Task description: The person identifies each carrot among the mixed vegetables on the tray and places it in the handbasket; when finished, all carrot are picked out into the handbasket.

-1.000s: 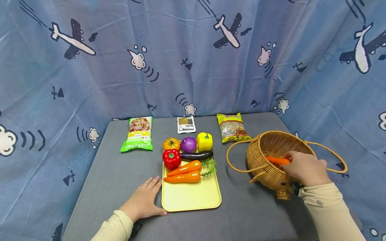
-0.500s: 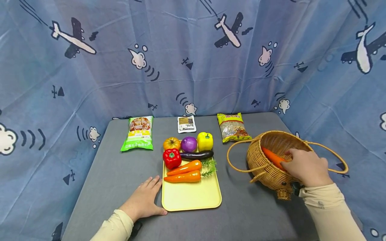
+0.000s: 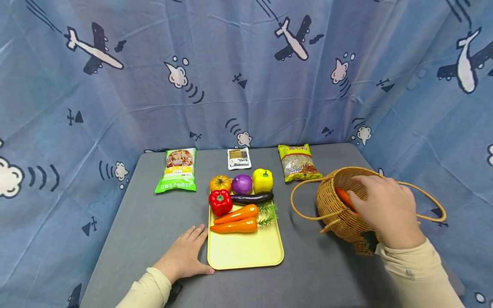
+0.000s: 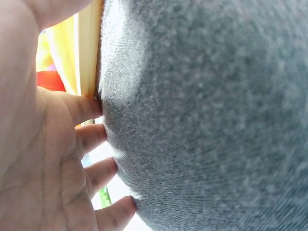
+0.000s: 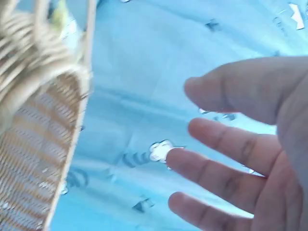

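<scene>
Left hand: left hand point(image 3: 185, 254) lies well left of the basket, past the tray; fingers straight and spread, fingertips down on the cloth, thumb by the tray's near left corner; it grips nothing
Tray: yellow tray point(image 3: 246, 252) sits left of the basket; on it two carrots point(image 3: 233, 226) lie crosswise, their leafy ends toward the basket
Basket carrot: orange carrot point(image 3: 344, 197) is inside the wicker basket point(image 3: 327, 209); its long axis slants from the far left of the basket's mouth down toward the near right, the lower end hidden behind the right hand
Right hand: right hand point(image 3: 385, 209) is over the basket's right side, nearer to that carrot, which lies to its left and lower; fingers loosely extended, thumb apart, nothing in the grasp; contact with the carrot cannot be told
Surface: grey tabletop point(image 3: 316, 265) under the basket
Room: blue airplane-print curtain point(image 3: 231, 81) behind the basket and at its right
</scene>
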{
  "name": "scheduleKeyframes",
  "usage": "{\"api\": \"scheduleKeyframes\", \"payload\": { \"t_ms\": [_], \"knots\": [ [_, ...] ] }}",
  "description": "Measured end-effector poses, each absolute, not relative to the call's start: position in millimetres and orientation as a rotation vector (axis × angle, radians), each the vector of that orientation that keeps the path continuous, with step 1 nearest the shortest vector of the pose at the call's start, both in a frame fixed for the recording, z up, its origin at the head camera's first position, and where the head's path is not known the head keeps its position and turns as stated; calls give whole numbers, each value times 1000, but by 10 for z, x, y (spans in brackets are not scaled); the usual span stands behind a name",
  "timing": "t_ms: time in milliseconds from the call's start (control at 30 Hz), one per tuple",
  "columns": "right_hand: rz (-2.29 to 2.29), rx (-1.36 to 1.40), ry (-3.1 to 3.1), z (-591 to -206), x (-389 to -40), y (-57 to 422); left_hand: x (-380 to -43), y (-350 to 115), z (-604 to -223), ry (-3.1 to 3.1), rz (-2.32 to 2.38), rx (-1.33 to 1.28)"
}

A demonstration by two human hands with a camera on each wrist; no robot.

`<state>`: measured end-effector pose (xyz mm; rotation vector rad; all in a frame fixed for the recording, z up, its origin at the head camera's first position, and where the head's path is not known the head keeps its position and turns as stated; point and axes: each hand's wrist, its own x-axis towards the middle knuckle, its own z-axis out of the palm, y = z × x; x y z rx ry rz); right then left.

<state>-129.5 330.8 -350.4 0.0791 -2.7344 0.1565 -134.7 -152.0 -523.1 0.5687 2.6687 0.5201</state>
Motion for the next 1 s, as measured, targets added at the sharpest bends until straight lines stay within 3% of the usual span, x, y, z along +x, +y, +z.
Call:
{"api": "scheduleKeyframes", "payload": {
  "t_ms": [267, 500, 1000],
  "knots": [
    [191, 379, -2554, -3349, -1234, 2926, -1327, -1501, -5182, 2674, 507, 551],
    [266, 796, -2523, -3458, -1283, 2603, -1330, -1499, -5171, 2681, 501, 564],
    [225, 936, -2578, -3878, -1467, 1993, -1349, -1512, -5221, 2672, 511, 576]
  ]
}}
